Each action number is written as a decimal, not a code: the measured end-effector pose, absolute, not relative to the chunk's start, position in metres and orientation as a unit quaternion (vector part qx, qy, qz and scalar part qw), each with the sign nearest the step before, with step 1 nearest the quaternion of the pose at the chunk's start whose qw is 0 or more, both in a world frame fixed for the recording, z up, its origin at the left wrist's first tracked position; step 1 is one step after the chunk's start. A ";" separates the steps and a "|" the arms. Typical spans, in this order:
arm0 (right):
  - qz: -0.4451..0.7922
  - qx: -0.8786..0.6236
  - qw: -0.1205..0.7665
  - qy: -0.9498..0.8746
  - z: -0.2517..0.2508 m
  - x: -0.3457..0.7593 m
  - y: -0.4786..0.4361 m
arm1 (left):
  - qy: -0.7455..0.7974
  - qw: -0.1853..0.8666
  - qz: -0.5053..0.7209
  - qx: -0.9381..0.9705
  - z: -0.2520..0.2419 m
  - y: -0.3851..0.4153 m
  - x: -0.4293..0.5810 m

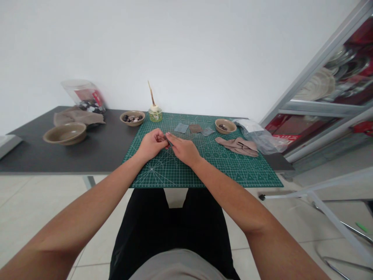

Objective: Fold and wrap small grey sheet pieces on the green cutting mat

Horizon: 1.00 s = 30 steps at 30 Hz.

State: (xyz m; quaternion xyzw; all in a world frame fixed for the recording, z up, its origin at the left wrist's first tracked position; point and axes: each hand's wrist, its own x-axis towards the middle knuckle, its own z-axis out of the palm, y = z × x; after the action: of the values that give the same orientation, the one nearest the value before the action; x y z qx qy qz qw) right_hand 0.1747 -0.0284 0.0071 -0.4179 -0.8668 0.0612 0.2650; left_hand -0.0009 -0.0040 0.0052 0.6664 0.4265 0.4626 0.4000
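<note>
A small dark item [169,141] is pinched between the fingers of the left hand [153,144] and the right hand [185,149], above the green mat [169,173]. From it, flat squares [195,128] are placed at two o'clock, a bottle [155,114] at eleven, a bowl [132,124] at ten.

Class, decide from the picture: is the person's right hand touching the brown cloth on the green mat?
Apart. The head view shows a strip of the green mat between the right hand and the brown cloth.
</note>
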 end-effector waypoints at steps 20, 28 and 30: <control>0.050 -0.422 0.258 -0.867 0.010 0.174 -0.030 | 0.413 0.422 0.470 0.656 0.009 -0.007 0.001; 0.046 -0.428 0.267 -0.862 0.009 0.174 -0.030 | 0.420 0.427 0.466 0.651 0.012 -0.008 0.002; 0.044 -0.422 0.265 -0.866 0.010 0.173 -0.030 | 0.418 0.428 0.464 0.653 0.014 -0.010 0.003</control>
State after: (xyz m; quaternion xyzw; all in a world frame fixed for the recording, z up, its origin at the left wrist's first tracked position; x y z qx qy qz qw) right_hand 0.1734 -0.0304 0.0098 -0.4224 -0.8658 0.0443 0.2646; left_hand 0.0026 -0.0097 0.0140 0.6533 0.4176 0.4642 0.4282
